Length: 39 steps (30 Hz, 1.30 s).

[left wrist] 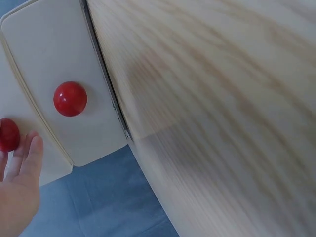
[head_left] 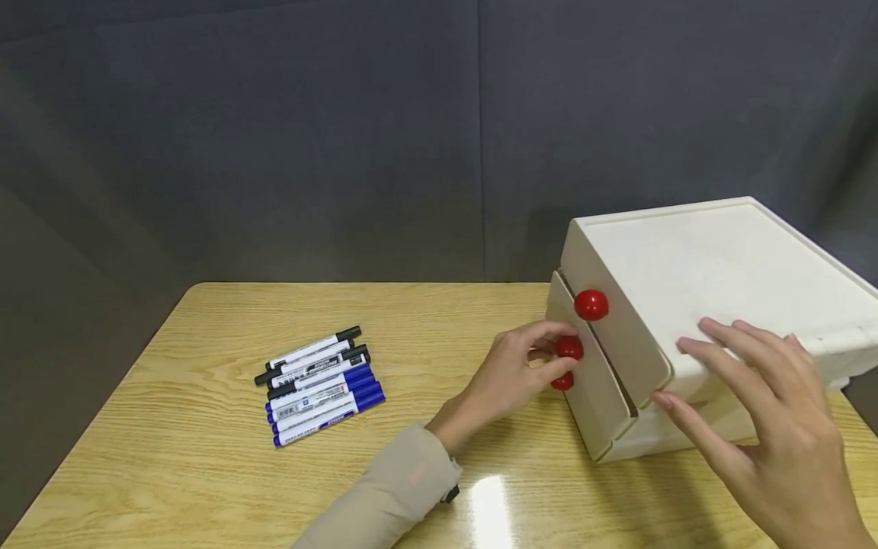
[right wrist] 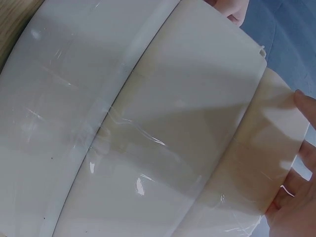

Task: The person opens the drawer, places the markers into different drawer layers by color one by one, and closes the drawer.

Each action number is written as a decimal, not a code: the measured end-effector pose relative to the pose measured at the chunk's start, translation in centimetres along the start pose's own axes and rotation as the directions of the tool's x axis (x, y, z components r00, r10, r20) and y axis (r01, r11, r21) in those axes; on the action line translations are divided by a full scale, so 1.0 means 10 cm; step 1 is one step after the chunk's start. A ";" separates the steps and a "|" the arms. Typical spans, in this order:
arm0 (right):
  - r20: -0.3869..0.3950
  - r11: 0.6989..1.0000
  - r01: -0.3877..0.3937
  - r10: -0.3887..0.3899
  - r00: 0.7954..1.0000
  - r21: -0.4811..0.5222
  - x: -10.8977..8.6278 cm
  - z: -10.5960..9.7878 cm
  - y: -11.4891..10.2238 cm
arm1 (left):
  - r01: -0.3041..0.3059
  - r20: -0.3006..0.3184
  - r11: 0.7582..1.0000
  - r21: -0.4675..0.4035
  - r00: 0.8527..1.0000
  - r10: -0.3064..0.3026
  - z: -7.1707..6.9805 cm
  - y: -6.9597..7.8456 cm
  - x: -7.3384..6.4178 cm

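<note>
A white drawer cabinet [head_left: 720,259] stands at the right, its fronts turned left with red ball knobs. My left hand [head_left: 511,374] holds the middle red knob [head_left: 568,348] between thumb and fingers. Above it sits the upper red knob [head_left: 591,305]; partly behind the thumb is the lower red knob [head_left: 562,381], fully seen as a bare red knob [left wrist: 70,98] in the left wrist view. My right hand [head_left: 782,412] rests on the cabinet's near top edge, fingers extended over the top and thumb against the side. The right wrist view shows the cabinet's side [right wrist: 163,128].
Several markers [head_left: 322,385] with black or blue caps lie side by side on the wooden table [head_left: 178,457], left of the cabinet. A dark cloth [head_left: 343,137] hangs behind the table. A narrow gap [head_left: 610,366] runs below the upper drawer front.
</note>
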State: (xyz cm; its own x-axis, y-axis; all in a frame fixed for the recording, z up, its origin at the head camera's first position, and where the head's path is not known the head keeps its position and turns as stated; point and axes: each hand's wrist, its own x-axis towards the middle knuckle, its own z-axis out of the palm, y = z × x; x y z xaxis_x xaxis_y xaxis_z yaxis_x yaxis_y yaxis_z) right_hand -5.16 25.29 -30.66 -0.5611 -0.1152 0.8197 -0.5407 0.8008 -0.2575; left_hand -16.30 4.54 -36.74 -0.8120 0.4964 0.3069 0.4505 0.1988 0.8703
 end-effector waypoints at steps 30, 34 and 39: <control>0.004 1.000 -0.003 0.003 1.000 -0.009 0.00 0.01 0.01 | 0.069 -0.016 0.997 -0.043 0.997 -0.069 -0.33 -0.01 -0.26; -0.009 1.000 0.006 -0.006 1.000 -0.004 0.00 0.01 0.01 | 0.080 -0.025 0.996 -0.048 0.996 -0.082 -0.37 -0.02 -0.30; -0.018 1.000 0.013 -0.013 1.000 0.000 0.01 0.01 0.01 | 0.092 -0.030 0.993 -0.070 0.995 -0.094 -0.41 -0.03 -0.34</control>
State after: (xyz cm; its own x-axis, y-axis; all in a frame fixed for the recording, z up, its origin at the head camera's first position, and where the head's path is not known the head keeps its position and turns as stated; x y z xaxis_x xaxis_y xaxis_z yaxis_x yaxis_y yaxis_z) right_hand -5.33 25.25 -30.69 -0.5430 -0.1151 0.8318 -0.5476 0.7995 -0.2469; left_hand -15.19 -0.65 -36.51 -0.8617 0.4496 0.2354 0.3472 0.1839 0.9196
